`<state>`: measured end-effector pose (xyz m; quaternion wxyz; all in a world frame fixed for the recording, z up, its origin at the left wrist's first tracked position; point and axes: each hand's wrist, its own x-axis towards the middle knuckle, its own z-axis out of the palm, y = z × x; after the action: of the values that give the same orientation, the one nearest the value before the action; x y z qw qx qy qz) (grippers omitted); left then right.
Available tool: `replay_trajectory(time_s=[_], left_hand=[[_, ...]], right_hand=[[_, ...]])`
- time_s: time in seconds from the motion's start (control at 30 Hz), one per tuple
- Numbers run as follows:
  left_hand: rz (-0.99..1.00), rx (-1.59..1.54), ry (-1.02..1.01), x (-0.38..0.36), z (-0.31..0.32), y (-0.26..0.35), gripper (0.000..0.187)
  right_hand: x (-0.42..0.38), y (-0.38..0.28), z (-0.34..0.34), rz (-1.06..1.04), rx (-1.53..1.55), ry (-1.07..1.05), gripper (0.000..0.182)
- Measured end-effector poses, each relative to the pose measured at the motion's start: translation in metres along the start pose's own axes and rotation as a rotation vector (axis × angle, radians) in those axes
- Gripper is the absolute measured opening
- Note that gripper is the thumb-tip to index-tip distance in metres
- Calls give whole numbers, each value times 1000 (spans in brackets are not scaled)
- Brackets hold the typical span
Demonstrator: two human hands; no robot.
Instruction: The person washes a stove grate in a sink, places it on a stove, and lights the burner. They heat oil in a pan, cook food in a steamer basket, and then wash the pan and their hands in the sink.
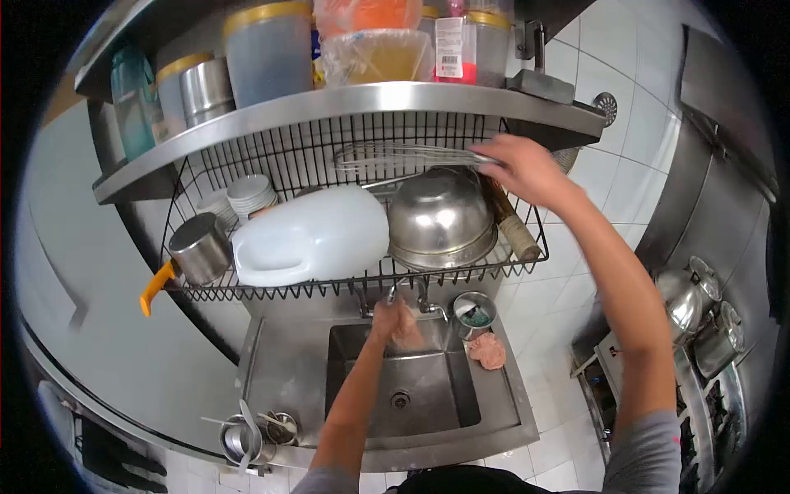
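Observation:
My right hand [520, 167] is closed around the handle end of a wire whisk [403, 156], raised at the wire rack. The whisk's loops point left, over an upturned steel bowl [439, 210] and in front of the rack's back wires. Down at the sink [485, 395], my left hand [392, 319] is right at the faucet [392, 293], over the back of the basin. Its fingers are blurred and pinkish there, and I cannot tell whether they hold anything.
In the rack [346, 286] lie a white plastic jug [317, 235], an orange-handled pot [200, 247], stacked small dishes [251, 193] and a rolling pin [517, 235]. A shelf [354, 100] with jars runs above. A steel cup [474, 314] and pink scrubber [487, 351] sit beside the basin.

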<state>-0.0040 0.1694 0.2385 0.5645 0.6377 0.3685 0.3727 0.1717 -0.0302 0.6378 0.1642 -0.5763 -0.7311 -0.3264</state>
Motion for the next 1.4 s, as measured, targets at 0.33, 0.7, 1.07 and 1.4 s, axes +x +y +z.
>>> replay_trajectory(time_s=[0.33,0.7,1.07,1.4], left_hand=[[13,-219,-29,-22,-52,10,20],[235,-240,-274,-8,-56,-10,10],[168,-333,10,-7,-52,-42,15],[-107,-200,-60,-7,-42,-41,27]], right_hand=[[-19,-108,16,-3,705,-227,28],[-148,-179,373,785,1119,-149,36],[-86,-228,331,1275,1538,337,22],[-146,-195,436,1002,837,-112,32]])
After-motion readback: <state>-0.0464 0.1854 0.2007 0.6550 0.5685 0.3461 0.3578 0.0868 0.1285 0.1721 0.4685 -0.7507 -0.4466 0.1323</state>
